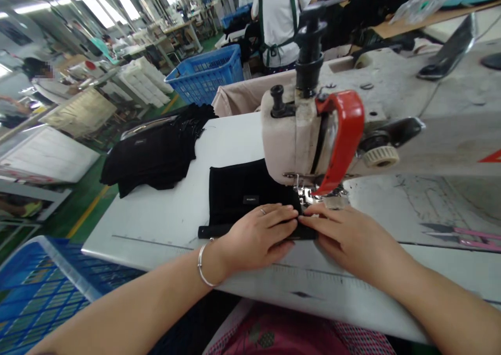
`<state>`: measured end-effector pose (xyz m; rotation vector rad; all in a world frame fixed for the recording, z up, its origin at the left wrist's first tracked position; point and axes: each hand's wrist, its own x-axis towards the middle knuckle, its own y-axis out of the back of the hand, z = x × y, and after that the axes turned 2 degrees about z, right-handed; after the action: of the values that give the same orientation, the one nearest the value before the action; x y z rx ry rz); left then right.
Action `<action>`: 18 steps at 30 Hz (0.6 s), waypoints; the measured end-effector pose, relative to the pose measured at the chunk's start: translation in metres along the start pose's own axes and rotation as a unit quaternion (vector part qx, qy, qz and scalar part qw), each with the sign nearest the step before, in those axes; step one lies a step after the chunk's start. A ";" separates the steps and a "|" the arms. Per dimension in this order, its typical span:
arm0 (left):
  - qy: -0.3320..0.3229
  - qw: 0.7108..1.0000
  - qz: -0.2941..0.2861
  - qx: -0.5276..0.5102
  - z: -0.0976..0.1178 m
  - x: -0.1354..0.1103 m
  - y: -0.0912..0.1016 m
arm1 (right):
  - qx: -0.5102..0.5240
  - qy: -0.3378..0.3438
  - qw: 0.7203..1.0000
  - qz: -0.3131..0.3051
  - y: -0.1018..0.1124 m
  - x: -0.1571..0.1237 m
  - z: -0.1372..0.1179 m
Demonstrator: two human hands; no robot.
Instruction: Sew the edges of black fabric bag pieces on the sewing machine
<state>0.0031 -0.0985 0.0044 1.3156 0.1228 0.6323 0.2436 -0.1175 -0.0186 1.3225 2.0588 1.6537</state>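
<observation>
A black piece of fabric (230, 188) with a small dark label lies on the white sewing table, its right part beneath the head of a sewing machine (282, 135). My left hand (262, 232) rests flat on the fabric's near edge, fingers stretched toward the presser foot (307, 196). Just right of the foot, my right hand (344, 235) has its fingertips on the fabric's right edge, close to the left fingertips. Whether the right fingers pinch the cloth is hard to see. The needle's tip is hidden by the red guard (344, 130) and the foot.
Stacked black fabric pieces (156, 151) lie at the table's left end. Pink-handled thread snips (465, 235) rest at the right. One blue basket (50, 287) stands at lower left, another blue basket (211, 70) behind the table. A person in a green-strapped apron (277, 21) stands beyond.
</observation>
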 end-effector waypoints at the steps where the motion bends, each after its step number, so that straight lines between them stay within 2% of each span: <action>1: -0.005 1.000 0.004 0.000 -0.005 0.002 0.000 | -0.006 -0.014 1.000 -0.003 -0.001 0.000 0.000; 9: -0.038 0.998 0.053 0.021 -0.040 0.018 -0.003 | -0.071 -0.088 0.994 -0.002 -0.003 0.011 -0.005; 13: -0.037 0.998 0.045 0.029 -0.046 0.021 -0.004 | -0.078 -0.096 0.992 -0.002 -0.004 0.011 -0.006; 18: -0.022 0.997 0.055 0.050 -0.045 0.019 0.000 | -0.053 -0.087 0.990 0.102 0.002 0.007 0.003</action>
<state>-0.0002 -0.0499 -0.0029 1.4398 0.0475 0.6974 0.2426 -0.1111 -0.0151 1.6218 1.7647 1.6346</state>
